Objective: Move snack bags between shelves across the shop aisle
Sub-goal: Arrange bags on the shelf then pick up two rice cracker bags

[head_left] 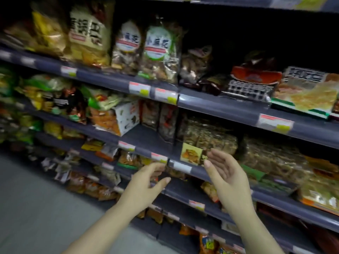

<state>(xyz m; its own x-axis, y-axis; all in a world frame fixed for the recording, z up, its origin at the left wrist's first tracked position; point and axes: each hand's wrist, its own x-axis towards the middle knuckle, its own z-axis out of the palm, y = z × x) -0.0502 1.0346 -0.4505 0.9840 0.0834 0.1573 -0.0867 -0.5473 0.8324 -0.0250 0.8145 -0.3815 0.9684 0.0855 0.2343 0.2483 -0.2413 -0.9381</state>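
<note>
Both hands are raised in front of the shelving, empty and spread: the left hand (146, 182) has fingers loosely curled with nothing between them, and the right hand (224, 173) is open, palm turned inward, holding nothing. The nearest snack bags (211, 138), clear packs with a yellow label, lie at the front edge of the middle shelf (183, 166), just beyond the right fingertips (207, 163); a bare gap of shelf sits to their left. The step in hand appears to be reaching for 1 bag. Approach with both palms facing, close on the 2 short sides of the pack, and lift clear of the shelf lip before withdrawing, avoiding the price tags (159, 157).
</note>
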